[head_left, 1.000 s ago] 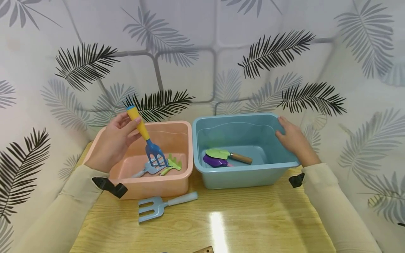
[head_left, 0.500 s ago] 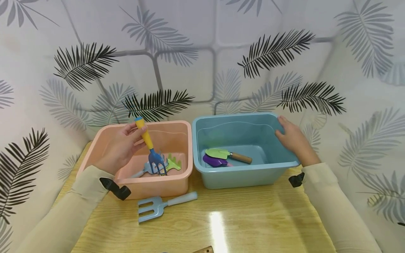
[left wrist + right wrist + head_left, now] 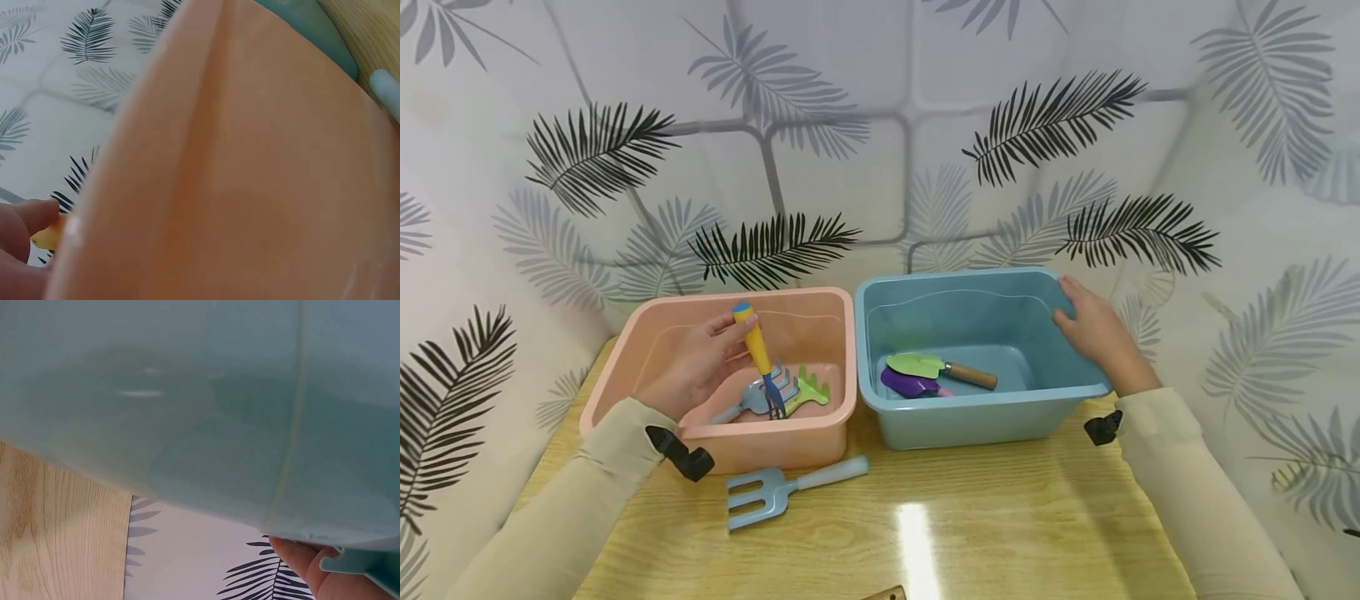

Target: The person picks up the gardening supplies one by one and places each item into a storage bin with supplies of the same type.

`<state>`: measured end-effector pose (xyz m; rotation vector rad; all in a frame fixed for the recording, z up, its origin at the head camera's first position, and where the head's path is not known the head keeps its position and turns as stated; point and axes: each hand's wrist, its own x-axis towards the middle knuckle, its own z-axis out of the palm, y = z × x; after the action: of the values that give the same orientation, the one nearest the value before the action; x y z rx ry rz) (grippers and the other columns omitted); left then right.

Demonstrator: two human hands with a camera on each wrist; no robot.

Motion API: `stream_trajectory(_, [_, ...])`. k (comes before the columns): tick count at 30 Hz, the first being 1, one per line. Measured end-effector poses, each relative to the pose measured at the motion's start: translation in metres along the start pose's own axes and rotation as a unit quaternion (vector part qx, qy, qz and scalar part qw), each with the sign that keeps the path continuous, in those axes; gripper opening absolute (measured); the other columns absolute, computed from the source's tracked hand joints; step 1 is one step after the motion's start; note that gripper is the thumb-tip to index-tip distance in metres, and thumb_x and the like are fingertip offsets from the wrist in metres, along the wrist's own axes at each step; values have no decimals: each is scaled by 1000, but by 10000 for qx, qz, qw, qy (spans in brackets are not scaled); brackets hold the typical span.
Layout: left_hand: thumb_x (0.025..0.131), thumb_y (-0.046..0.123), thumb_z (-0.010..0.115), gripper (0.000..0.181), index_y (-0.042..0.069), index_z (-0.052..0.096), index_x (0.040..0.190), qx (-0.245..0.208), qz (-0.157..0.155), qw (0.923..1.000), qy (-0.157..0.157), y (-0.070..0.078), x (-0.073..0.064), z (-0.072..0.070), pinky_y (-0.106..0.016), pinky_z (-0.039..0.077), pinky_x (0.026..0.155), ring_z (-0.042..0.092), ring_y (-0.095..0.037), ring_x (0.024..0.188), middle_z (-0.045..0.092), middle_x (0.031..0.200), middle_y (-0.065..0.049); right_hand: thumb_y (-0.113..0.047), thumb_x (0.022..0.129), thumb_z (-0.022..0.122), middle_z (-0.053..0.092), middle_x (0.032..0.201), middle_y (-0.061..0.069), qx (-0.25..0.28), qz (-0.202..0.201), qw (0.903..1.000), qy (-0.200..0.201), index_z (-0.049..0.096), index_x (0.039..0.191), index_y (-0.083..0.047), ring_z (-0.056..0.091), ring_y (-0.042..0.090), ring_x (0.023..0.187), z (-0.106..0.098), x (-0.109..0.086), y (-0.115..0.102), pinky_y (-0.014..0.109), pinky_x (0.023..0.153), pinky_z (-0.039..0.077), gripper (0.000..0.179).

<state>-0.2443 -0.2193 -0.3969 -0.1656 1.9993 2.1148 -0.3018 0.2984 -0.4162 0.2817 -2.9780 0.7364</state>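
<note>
My left hand (image 3: 703, 360) pinches the yellow handle of a small garden fork (image 3: 756, 348), its blue tines pointing down inside the peach plastic bin (image 3: 715, 446). Under those tines lie a pale blue hand fork (image 3: 752, 397) and a green hand rake (image 3: 810, 390); whether the tines touch them I cannot tell. At the right end of the blue plastic bin (image 3: 970, 425), my right hand (image 3: 1093, 329) grips the rim. Inside that bin, a green trowel (image 3: 917, 364) with a wooden handle rests partly on a purple scoop (image 3: 910, 382). The peach bin's wall fills most of the left wrist view.
Both bins stand side by side on a wooden table (image 3: 1000, 517) against a leaf-patterned backdrop (image 3: 880, 167). Before the peach bin lies another pale blue hand fork (image 3: 771, 493). A wooden handle end (image 3: 891, 593) shows at the bottom edge.
My left hand has moved down and to the right, lowering the yellow-handled fork deeper into the peach bin. My right hand has stayed on the blue bin's rim.
</note>
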Motion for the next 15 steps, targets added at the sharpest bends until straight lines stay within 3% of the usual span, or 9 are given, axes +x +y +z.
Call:
stream_trajectory(5, [93,33,56,56,-1,37,133,245,-154,9996,9,-5,2,0,-37,43,94,51,-28,114,49,116,-7,-13,95,46,17,150,23,-35,-57,10000,36,20,144,7,19,42,134,0,0,0,54,107,18,59])
stream_trajectory(15, [94,33,54,51,0,40,130,150,-95,9997,-195,-8,5,0,-37,42,96,57,-16,102,53,117,-5,-15,96,45,15,150,22,-37,-23,10000,-3,19,144,6,18,41,135,0,0,1,53,108,17,59])
